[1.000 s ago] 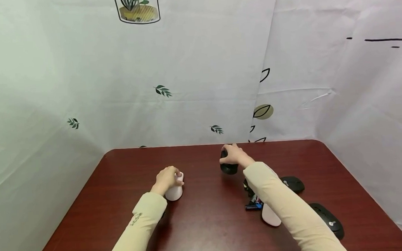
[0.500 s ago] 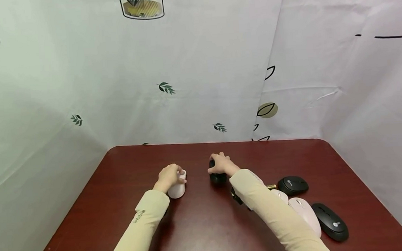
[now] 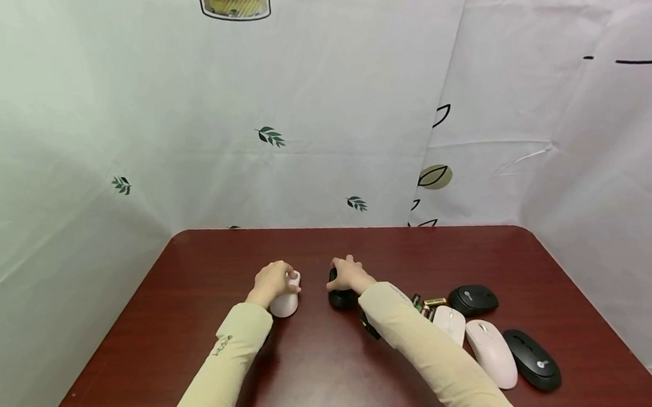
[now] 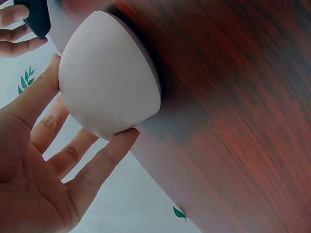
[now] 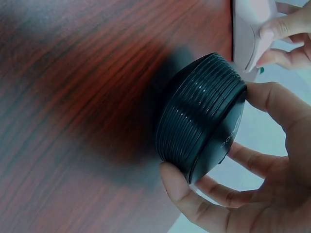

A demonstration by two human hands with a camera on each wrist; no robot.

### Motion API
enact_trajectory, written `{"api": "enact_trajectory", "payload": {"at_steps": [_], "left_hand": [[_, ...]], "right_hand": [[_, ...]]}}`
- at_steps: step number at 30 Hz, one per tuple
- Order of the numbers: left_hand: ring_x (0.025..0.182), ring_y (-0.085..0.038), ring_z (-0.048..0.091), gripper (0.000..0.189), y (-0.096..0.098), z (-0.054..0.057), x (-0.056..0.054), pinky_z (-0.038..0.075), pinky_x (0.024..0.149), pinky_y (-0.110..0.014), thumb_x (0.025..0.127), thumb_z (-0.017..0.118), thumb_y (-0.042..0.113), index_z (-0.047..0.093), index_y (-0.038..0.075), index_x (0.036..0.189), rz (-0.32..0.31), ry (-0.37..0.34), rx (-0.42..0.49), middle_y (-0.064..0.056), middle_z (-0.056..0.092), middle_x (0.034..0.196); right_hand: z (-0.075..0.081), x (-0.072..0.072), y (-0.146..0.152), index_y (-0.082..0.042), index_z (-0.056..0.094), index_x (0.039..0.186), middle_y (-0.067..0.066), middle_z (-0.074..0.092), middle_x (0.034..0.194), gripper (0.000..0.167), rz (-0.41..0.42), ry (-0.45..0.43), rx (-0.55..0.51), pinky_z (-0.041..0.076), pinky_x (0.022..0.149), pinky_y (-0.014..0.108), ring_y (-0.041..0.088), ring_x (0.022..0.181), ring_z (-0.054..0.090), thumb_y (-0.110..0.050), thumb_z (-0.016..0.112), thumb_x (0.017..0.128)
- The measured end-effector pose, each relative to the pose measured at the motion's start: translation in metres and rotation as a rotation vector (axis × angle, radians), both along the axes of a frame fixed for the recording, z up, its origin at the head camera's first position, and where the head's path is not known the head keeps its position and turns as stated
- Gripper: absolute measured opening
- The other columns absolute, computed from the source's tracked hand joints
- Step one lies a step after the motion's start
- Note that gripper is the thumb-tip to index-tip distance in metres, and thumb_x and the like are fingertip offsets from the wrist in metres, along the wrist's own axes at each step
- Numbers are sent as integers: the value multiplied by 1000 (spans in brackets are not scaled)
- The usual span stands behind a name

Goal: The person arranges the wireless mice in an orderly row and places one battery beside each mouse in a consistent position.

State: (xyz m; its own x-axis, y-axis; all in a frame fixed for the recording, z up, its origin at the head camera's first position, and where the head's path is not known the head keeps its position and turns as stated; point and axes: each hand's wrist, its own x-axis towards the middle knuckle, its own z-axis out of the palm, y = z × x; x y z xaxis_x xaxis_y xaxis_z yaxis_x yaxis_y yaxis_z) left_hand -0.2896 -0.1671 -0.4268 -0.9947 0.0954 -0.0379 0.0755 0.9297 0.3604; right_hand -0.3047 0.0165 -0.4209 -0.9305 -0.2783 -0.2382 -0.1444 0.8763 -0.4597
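Note:
On the left half of the table, my left hand [image 3: 271, 282] grips a white computer mouse [image 3: 284, 304] from above. The left wrist view shows the thumb and fingers around the edges of that white mouse [image 4: 109, 73]. A short way to its right, my right hand [image 3: 350, 275] holds a black computer mouse [image 3: 342, 299]. Its ribbed side faces the right wrist camera; the thumb and fingers pinch the black mouse [image 5: 197, 114] at its edges, and a shadow falls on the tabletop beside it.
Right of my right forearm lie a black mouse [image 3: 473, 299], a small white mouse [image 3: 449, 324], a larger white mouse [image 3: 491, 353] and another black mouse [image 3: 535, 359]. Batteries [image 3: 435, 302] lie beside them, partly behind the sleeve. A white patterned cloth [image 3: 324, 102] hangs behind the table [image 3: 143, 348].
My right hand has moved left and toward me with the black mouse, coming down beside the white one. My left hand stays on the white mouse. More mice show right of the sleeve.

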Motion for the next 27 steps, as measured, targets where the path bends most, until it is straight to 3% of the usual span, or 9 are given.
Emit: {"api": "enact_trajectory", "payload": {"at_steps": [12,27], "left_hand": [[90,-28,64,25,-1,-2,0,50,71,-42,71,82,24,70,10,88,5,1,2,-8,69,103],[94,-31,63,26,0,3,2,50,71,-43,74,80,25,71,10,93,4,-13,-6,-10,68,108]], "right_hand": [[-4,6,-13,-7,47,137,24,38,135,58,4,33,136,47,87,48,42,117,44,-26,68,86],[-1,7,-9,-9,41,141,23,35,142,64,15,-38,71,41,97,54,44,128,37,-30,68,87]]}}
